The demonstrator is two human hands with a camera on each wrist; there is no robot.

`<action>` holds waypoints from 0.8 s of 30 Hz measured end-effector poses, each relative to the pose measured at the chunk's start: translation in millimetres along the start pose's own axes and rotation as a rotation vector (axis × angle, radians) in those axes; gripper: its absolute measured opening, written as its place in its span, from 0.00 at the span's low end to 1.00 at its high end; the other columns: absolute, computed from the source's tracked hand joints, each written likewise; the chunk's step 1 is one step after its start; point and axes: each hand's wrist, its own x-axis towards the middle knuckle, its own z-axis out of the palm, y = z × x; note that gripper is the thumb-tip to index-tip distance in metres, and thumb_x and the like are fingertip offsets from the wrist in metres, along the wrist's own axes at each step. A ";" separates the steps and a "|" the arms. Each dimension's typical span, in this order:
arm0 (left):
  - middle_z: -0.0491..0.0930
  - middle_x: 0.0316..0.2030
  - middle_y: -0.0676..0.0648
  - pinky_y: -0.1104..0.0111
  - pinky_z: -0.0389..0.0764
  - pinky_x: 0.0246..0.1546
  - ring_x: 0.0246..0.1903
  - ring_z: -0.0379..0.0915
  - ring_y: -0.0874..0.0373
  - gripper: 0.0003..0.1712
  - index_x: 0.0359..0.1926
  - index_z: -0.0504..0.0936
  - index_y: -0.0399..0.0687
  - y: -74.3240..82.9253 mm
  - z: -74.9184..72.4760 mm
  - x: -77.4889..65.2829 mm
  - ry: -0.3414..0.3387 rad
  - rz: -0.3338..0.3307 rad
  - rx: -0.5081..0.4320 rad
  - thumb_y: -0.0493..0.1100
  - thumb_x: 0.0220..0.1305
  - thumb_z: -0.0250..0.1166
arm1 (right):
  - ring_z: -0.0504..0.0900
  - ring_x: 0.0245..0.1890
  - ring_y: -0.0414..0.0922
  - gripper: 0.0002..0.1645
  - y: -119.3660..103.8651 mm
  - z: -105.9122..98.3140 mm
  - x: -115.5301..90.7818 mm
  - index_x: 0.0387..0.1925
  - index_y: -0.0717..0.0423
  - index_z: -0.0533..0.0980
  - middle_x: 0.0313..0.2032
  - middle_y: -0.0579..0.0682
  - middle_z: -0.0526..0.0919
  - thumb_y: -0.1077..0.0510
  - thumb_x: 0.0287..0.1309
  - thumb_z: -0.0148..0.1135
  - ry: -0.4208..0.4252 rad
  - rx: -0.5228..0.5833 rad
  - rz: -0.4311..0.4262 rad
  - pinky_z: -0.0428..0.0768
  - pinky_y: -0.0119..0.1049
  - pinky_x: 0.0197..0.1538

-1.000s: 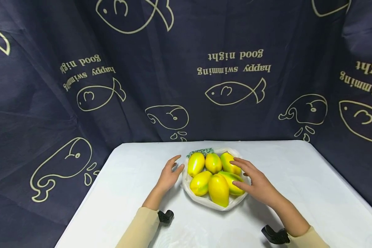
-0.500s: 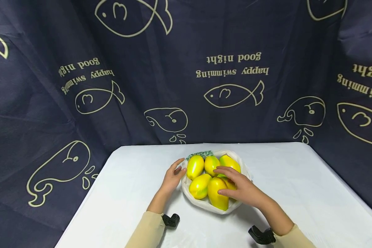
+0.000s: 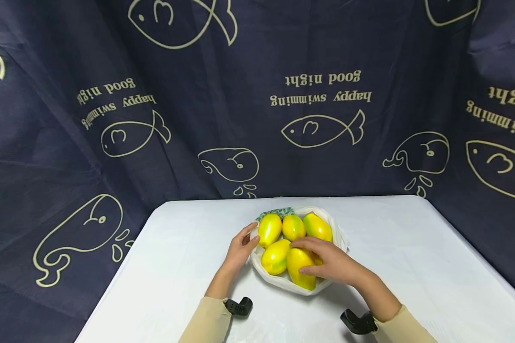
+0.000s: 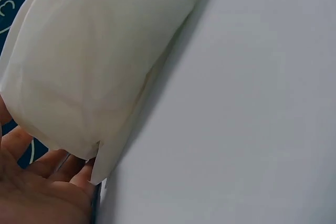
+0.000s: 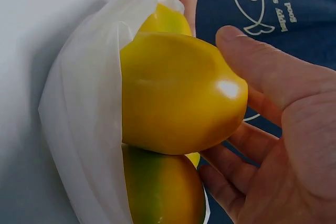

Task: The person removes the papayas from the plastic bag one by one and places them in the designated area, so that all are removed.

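Note:
A white bag (image 3: 279, 282) with a green print holds several yellow-green mangoes (image 3: 276, 257) on the table. My right hand (image 3: 332, 262) reaches over its front right part. There, thumb and fingers lie around the front mango (image 5: 184, 93), with the thumb tip at its edge and the fingers passing behind it. Part of a greener mango (image 5: 165, 187) shows just below in the right wrist view. My left hand (image 3: 239, 250) is at the left side of the bag, fingers loosely bent against the plastic. Some fingertips are hidden behind the bag (image 4: 94, 66) in the left wrist view.
The white table (image 3: 189, 247) carries the bag near its middle. A dark blue curtain (image 3: 240, 114) with fish and whale drawings hangs behind and beside it. Black wrist cameras (image 3: 239, 307) sit at both sleeves.
My right hand has come left and down from the bag's right side onto the front mango. My left hand has edged right, up to the bag's side.

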 end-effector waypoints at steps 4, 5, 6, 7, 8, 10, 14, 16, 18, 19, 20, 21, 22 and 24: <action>0.59 0.76 0.42 0.49 0.55 0.77 0.76 0.54 0.41 0.30 0.72 0.68 0.51 -1.0 0.7 -2.7 -0.008 0.016 -0.013 0.43 0.72 0.60 | 0.74 0.65 0.49 0.33 -0.4 0.1 -0.6 0.63 0.46 0.75 0.62 0.42 0.79 0.47 0.56 0.72 -0.007 -0.013 0.012 0.73 0.55 0.68; 0.59 0.76 0.42 0.49 0.55 0.77 0.76 0.53 0.41 0.30 0.72 0.68 0.50 -1.2 0.7 -2.6 -0.014 0.020 -0.012 0.43 0.72 0.60 | 0.75 0.65 0.49 0.33 -0.4 -0.2 -0.6 0.63 0.46 0.75 0.62 0.42 0.79 0.47 0.56 0.72 -0.003 -0.018 0.012 0.73 0.55 0.68; 0.59 0.76 0.41 0.49 0.54 0.77 0.76 0.52 0.42 0.30 0.73 0.67 0.49 -1.2 0.7 -2.8 -0.022 0.030 -0.007 0.43 0.72 0.59 | 0.75 0.64 0.49 0.33 -0.5 -0.6 -0.7 0.63 0.45 0.75 0.62 0.42 0.79 0.47 0.56 0.72 0.001 -0.021 0.014 0.74 0.55 0.68; 0.59 0.76 0.41 0.49 0.54 0.78 0.77 0.52 0.42 0.30 0.73 0.66 0.49 -1.0 0.6 -2.9 -0.028 0.034 -0.002 0.43 0.72 0.59 | 0.75 0.64 0.49 0.33 -0.5 -0.9 -0.6 0.63 0.45 0.75 0.61 0.42 0.79 0.47 0.55 0.73 0.006 -0.025 0.013 0.74 0.54 0.67; 0.58 0.76 0.42 0.49 0.54 0.78 0.77 0.51 0.43 0.30 0.73 0.66 0.49 -0.9 0.3 -2.9 -0.031 0.035 0.005 0.43 0.72 0.59 | 0.75 0.64 0.49 0.33 -0.6 -1.3 -0.4 0.62 0.45 0.75 0.61 0.42 0.79 0.48 0.55 0.73 0.009 -0.024 0.010 0.74 0.54 0.67; 0.58 0.77 0.43 0.50 0.53 0.78 0.78 0.50 0.44 0.30 0.73 0.66 0.51 -0.6 -0.1 -3.0 -0.029 0.027 0.014 0.44 0.72 0.59 | 0.75 0.64 0.49 0.33 -0.9 -2.1 0.1 0.62 0.44 0.75 0.61 0.42 0.79 0.48 0.55 0.73 0.010 -0.027 0.005 0.74 0.55 0.67; 0.59 0.76 0.45 0.50 0.52 0.78 0.78 0.49 0.45 0.29 0.72 0.68 0.53 -1.6 -1.2 -1.6 -0.013 0.019 0.023 0.45 0.72 0.59 | 0.75 0.64 0.49 0.31 -2.1 -3.7 1.4 0.61 0.44 0.76 0.60 0.42 0.80 0.49 0.55 0.73 0.004 -0.028 -0.009 0.74 0.55 0.67; 0.60 0.76 0.45 0.50 0.52 0.78 0.78 0.50 0.45 0.29 0.72 0.68 0.52 -2.5 -1.2 -0.5 -0.010 0.030 0.028 0.44 0.72 0.59 | 0.76 0.63 0.49 0.31 -2.5 -4.5 1.7 0.61 0.43 0.76 0.60 0.42 0.80 0.50 0.55 0.73 0.003 -0.027 -0.015 0.74 0.56 0.67; 0.61 0.76 0.45 0.49 0.52 0.78 0.78 0.50 0.45 0.28 0.71 0.69 0.52 -3.5 -0.8 -0.3 -0.008 0.033 0.033 0.45 0.72 0.59 | 0.76 0.62 0.49 0.30 -2.3 -5.0 1.6 0.60 0.44 0.76 0.59 0.42 0.80 0.51 0.55 0.73 0.001 -0.020 -0.019 0.74 0.56 0.67; 0.61 0.75 0.45 0.50 0.52 0.78 0.78 0.50 0.45 0.28 0.71 0.70 0.52 -3.5 -0.5 -0.6 -0.006 0.031 0.033 0.44 0.72 0.59 | 0.76 0.62 0.49 0.30 -2.2 -5.0 1.5 0.60 0.44 0.77 0.59 0.43 0.80 0.51 0.55 0.73 -0.002 -0.019 -0.019 0.74 0.56 0.67; 0.62 0.75 0.45 0.49 0.51 0.78 0.78 0.50 0.45 0.28 0.71 0.70 0.52 -3.6 -0.2 -1.1 -0.005 0.031 0.032 0.44 0.72 0.59 | 0.76 0.62 0.49 0.30 -2.3 -4.8 1.4 0.60 0.44 0.77 0.59 0.43 0.80 0.51 0.55 0.73 -0.005 -0.019 -0.019 0.74 0.56 0.66; 0.62 0.75 0.45 0.50 0.52 0.78 0.78 0.50 0.45 0.28 0.70 0.70 0.52 -3.7 0.3 -1.6 -0.004 0.026 0.031 0.44 0.72 0.59 | 0.76 0.62 0.49 0.30 -2.1 -4.5 1.4 0.60 0.44 0.77 0.59 0.43 0.80 0.52 0.55 0.73 -0.008 -0.019 -0.018 0.74 0.56 0.66; 0.62 0.75 0.45 0.49 0.51 0.78 0.78 0.49 0.45 0.27 0.70 0.70 0.52 -4.4 0.4 -2.0 -0.005 0.025 0.031 0.44 0.72 0.59 | 0.76 0.61 0.49 0.30 -2.0 -4.2 1.4 0.60 0.44 0.77 0.59 0.43 0.80 0.52 0.54 0.73 -0.010 -0.020 -0.016 0.74 0.56 0.66; 0.62 0.75 0.45 0.49 0.51 0.78 0.78 0.49 0.44 0.27 0.70 0.71 0.52 -4.6 0.8 -3.1 -0.004 0.023 0.024 0.44 0.72 0.59 | 0.76 0.61 0.49 0.30 -1.9 -3.6 1.7 0.60 0.43 0.77 0.59 0.43 0.80 0.52 0.54 0.74 -0.017 -0.024 -0.011 0.74 0.56 0.66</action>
